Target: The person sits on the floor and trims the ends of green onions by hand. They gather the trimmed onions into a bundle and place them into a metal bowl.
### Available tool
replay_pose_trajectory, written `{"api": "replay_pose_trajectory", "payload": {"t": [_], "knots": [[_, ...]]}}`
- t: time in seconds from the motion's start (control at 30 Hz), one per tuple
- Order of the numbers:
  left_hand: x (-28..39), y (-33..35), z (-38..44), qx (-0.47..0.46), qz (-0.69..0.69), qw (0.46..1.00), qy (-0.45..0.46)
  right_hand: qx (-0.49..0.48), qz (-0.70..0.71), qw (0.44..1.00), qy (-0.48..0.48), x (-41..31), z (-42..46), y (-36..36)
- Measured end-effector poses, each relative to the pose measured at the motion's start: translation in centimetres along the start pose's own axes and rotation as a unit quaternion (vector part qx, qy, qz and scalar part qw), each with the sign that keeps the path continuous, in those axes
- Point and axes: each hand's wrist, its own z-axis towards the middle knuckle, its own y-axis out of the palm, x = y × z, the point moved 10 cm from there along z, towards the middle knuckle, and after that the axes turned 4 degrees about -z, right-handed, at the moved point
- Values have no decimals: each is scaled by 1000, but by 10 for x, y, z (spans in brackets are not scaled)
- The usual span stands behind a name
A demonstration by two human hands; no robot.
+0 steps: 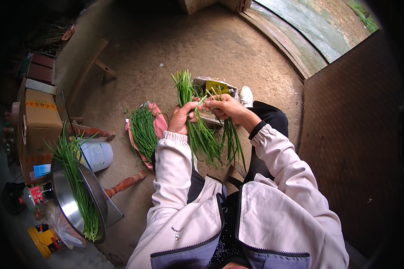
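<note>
My left hand [181, 117] is closed around a thick bunch of garlic chives [185, 89], pale stem ends up and green leaves hanging down. Beside it, my right hand [226, 108] grips a smaller bunch of chives [232, 141] below the knuckles. The fingertips of both hands nearly meet at a few pale stems. Behind the hands stands an open box or bag [234, 90] with a yellow panel, partly hidden. On the floor at the left, more chives [144, 129] lie on a pink bag [160, 122].
At left, a steel basin [67, 198] holding long chives rests on a glass-topped table, near a plastic bottle [33, 198] and a cardboard box [42, 124]. A white bucket [97, 154] stands beside a wooden table leg [126, 183]. A brown metal door [350, 134] is at right.
</note>
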Motion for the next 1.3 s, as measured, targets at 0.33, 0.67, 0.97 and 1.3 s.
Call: {"api": "replay_pose_trajectory", "payload": {"t": [0.33, 0.67, 0.97, 1.3], "knots": [[18, -7, 0, -26, -73, 995, 67, 31, 72, 997, 5, 9, -6, -30], [11, 8, -6, 20, 102, 993, 52, 18, 24, 1000, 4, -3, -19, -15], [3, 18, -7, -13, 182, 982, 37, 46, -77, 996, 28, -11, -17, -6], [4, 9, 0, 15, 212, 974, 79, 185, -165, 968, -46, -26, -16, -12]]}}
